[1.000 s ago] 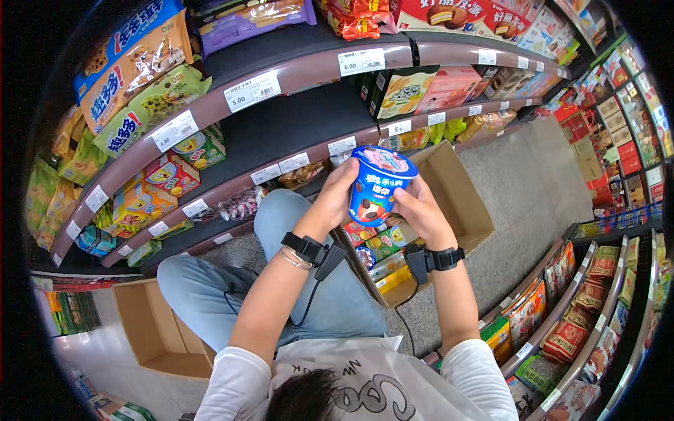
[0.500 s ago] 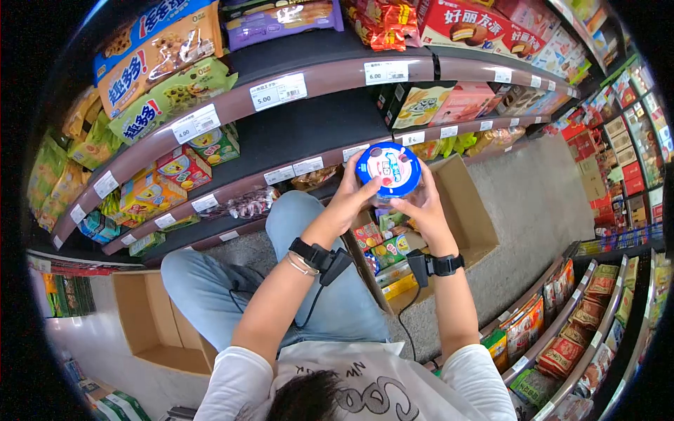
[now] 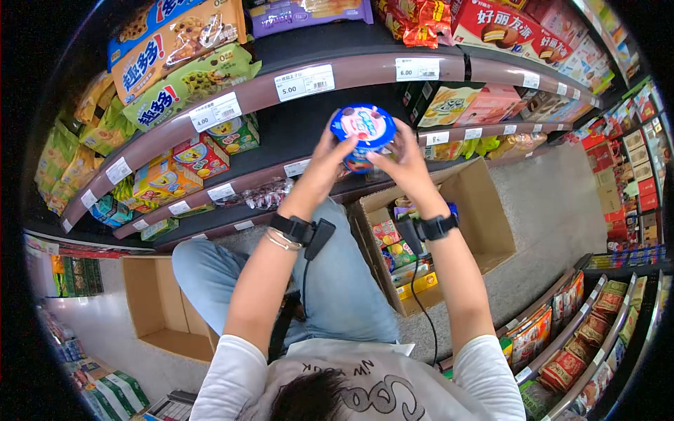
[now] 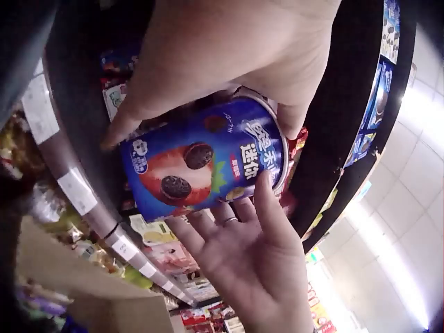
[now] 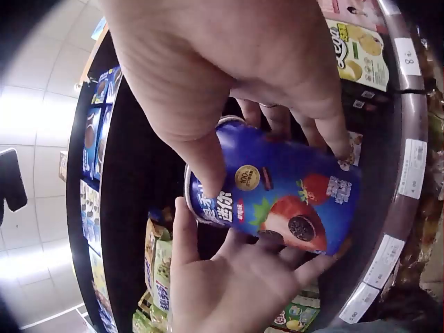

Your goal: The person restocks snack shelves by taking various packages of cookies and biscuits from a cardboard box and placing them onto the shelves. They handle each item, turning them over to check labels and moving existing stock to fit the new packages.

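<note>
A blue cup of mini sandwich cookies (image 3: 363,125) with a lid is held between both hands in front of the shelves. My left hand (image 3: 317,172) grips its left side, with the thumb up by the lid. My right hand (image 3: 407,168) grips the opposite side in the same way. In the left wrist view, the cup's side (image 4: 201,163) shows a strawberry and dark cookies. The right wrist view shows fingers of both hands round the cup (image 5: 291,184), which lies over the dark shelf.
Dark shelves (image 3: 309,112) with price tags run ahead, with cookie bags (image 3: 168,52) at upper left and small snack boxes (image 3: 200,154) below. A cardboard box (image 3: 484,210) holding several packages stands by my right knee. Another cardboard box (image 3: 158,309) is at left.
Both hands have carried the cup forward, toward the shelves. The cup has tipped so its lid shows to the head camera, where its printed side showed before.
</note>
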`<state>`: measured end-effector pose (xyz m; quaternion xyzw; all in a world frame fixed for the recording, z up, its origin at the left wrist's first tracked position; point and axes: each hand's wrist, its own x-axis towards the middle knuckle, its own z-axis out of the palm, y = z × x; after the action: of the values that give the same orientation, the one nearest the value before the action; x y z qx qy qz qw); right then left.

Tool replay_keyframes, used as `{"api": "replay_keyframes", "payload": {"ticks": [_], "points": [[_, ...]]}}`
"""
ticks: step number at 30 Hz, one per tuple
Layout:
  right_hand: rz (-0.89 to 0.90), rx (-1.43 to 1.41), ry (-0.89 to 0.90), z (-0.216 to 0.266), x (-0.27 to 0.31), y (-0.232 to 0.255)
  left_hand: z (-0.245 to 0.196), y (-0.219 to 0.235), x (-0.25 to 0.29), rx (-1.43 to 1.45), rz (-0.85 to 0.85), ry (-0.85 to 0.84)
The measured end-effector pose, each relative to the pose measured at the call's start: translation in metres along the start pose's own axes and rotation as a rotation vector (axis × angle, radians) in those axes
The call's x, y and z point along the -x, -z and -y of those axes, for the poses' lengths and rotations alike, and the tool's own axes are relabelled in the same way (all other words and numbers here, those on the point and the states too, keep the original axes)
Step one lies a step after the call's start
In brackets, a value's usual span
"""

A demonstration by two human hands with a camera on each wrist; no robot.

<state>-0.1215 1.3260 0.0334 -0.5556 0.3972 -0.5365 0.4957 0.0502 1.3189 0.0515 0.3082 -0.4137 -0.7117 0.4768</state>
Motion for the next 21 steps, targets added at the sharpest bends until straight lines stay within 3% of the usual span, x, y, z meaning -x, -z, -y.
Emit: {"api": "replay_keyframes", "payload": {"ticks": [5,9,13,14,18,21], "points": [[0.003,0.139,0.089,-0.033,-0.047,-0.025,-0.009,0.051,-0.024,-0.008,-0.1,0.192],[-0.021,0.143,0.081,-0.092,-0.09,-0.041,-0.017,0.088,-0.051,0.016,-0.138,0.309],[-0.049,0.122,0.117,-0.122,-0.117,-0.06,-0.012,0.116,-0.075,-0.032,-0.18,0.29],[-0.07,0.134,0.104,-0.13,-0.122,-0.064,-0.009,0.118,-0.08,-0.041,-0.26,0.291],[-0.052,0.063,-0.024,-0.129,-0.136,-0.076,-0.003,0.136,-0.099,-0.064,-0.292,0.285],[-0.044,-0.013,-0.066,-0.127,-0.141,-0.084,0.014,0.171,-0.109,-0.43,-0.081,0.021]]}}
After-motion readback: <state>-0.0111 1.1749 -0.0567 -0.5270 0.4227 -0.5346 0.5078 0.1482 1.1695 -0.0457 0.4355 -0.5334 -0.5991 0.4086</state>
